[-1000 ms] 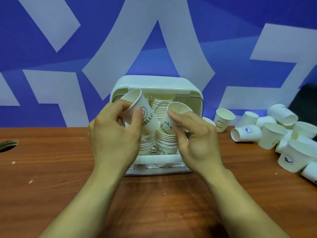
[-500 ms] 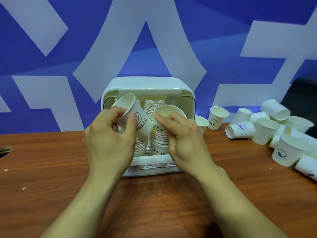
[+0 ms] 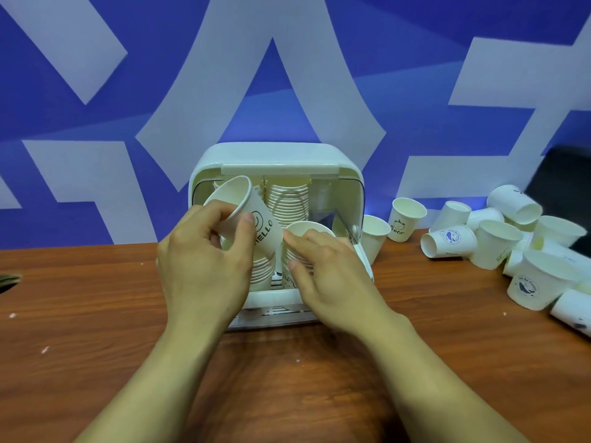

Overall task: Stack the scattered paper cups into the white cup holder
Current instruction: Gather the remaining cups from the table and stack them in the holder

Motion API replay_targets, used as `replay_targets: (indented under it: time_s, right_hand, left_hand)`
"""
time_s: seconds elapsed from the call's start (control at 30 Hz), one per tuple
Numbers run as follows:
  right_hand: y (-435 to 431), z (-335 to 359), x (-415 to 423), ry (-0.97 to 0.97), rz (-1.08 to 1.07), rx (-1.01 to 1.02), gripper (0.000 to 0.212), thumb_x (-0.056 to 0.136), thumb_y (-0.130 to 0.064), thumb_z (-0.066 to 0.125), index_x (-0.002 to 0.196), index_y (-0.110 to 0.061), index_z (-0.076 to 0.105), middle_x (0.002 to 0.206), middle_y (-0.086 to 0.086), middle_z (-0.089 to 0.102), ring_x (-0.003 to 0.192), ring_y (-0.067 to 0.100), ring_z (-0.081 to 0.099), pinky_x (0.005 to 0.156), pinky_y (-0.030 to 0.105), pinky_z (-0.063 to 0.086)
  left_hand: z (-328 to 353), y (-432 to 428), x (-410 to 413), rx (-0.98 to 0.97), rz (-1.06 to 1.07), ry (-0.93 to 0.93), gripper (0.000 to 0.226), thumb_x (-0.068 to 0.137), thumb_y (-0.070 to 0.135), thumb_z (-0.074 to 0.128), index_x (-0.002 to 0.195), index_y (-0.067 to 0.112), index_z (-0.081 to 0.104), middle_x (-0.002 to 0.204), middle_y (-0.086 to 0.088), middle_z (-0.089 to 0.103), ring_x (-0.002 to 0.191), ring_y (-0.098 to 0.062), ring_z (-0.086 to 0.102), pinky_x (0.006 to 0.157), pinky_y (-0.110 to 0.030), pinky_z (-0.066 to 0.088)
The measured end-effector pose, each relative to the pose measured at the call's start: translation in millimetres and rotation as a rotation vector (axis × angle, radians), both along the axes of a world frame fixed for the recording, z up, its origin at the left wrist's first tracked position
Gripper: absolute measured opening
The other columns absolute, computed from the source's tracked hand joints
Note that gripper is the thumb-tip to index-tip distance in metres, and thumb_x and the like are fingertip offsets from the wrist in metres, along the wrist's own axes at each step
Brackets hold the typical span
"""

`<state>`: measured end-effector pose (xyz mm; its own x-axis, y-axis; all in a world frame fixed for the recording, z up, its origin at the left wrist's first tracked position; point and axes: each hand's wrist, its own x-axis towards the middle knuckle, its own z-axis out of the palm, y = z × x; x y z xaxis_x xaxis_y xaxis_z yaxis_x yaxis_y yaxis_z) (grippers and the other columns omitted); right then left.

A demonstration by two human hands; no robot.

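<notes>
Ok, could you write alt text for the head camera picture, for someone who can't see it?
A person's left hand holds a tilted HELLO cup at the white cup holder, while the right hand grips a stack of cups inside. At right, loose cups lie scattered.

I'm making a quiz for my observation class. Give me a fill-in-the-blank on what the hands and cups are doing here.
The left hand grips a tilted cup printed ____. The ____ hand holds the top cup of a stack in the white cup holder. An upright loose cup with an animal face, on the table, reads ____.
Missing: HELLO; right; Bear.
</notes>
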<state>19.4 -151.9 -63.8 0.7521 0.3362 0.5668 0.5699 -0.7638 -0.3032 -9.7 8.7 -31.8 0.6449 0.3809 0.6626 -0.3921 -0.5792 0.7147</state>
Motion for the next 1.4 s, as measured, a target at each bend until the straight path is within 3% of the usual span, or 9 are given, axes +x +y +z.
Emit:
replay_targets:
  time_s: [0.3,0.53,0.73,0.9,1.1,1.2,1.4]
  right_hand:
    - [3,-1,-4,0.013,-0.037,-0.020,0.051,0.088,-0.032,0.050,0.138,-0.024,0.053,0.104,-0.004,0.060,0.102,0.022,0.055,0.089,0.041,0.041]
    - [2,-3,-3,0.014,-0.056,-0.007,0.051,0.088,-0.033,0.051,0.138,-0.022,0.053,0.106,-0.003,0.061,0.105,0.022,0.056,0.090,0.044,0.042]
    - [3,-3,-3,0.008,-0.063,-0.015,0.052,0.088,-0.033,0.051,0.138,-0.022,0.053,0.106,-0.003,0.061,0.105,0.022,0.055,0.090,0.044,0.042]
    - [4,-5,-2,-0.017,-0.076,-0.020,0.052,0.087,-0.033,0.052,0.137,-0.021,0.054,0.102,-0.003,0.059,0.101,0.023,0.056,0.087,0.044,0.043]
    - [6,-7,-4,-0.023,-0.074,-0.014,0.054,0.087,-0.034,0.052,0.139,-0.023,0.052,0.100,-0.002,0.058,0.101,0.022,0.055,0.089,0.042,0.042]
    - [6,-7,-4,-0.032,-0.079,-0.014,0.054,0.086,-0.031,0.055,0.139,-0.022,0.052,0.100,-0.002,0.058,0.100,0.022,0.055,0.088,0.043,0.042]
    - [8,-7,-6,-0.050,-0.092,-0.022,0.053,0.086,-0.029,0.055,0.138,-0.020,0.053,0.097,-0.002,0.058,0.096,0.022,0.055,0.085,0.039,0.041]
  left_hand:
    - [4,7,-2,0.057,0.059,-0.032,0.013,0.086,0.037,0.063,0.081,0.025,0.066,0.062,0.006,0.042,0.059,-0.013,0.045,0.056,-0.032,0.031]
    - [-10,4,4,0.361,0.070,0.122,0.011,0.093,0.034,0.060,0.089,0.027,0.068,0.079,0.009,0.056,0.077,-0.028,0.058,0.060,-0.031,0.031]
    - [-15,6,6,0.356,0.059,0.143,0.015,0.095,0.031,0.059,0.083,0.024,0.064,0.073,0.009,0.047,0.073,-0.029,0.053,0.059,-0.032,0.030]
    - [-17,7,9,0.475,0.030,0.147,0.019,0.096,0.031,0.054,0.079,0.024,0.053,0.074,0.008,0.045,0.072,-0.028,0.049,0.056,-0.031,0.030]
    - [-30,9,15,0.727,0.006,0.223,0.032,0.098,0.049,0.029,0.075,0.030,0.041,0.076,0.005,0.046,0.071,-0.024,0.034,0.063,-0.035,0.032]
    - [-30,9,15,0.774,0.022,0.292,0.037,0.095,0.065,0.020,0.076,0.035,0.033,0.076,0.008,0.043,0.077,-0.024,0.038,0.069,-0.038,0.033]
    - [-26,6,11,0.847,0.072,0.442,0.048,0.089,0.073,0.022,0.092,0.034,0.049,0.092,0.007,0.053,0.096,-0.026,0.046,0.081,-0.041,0.034]
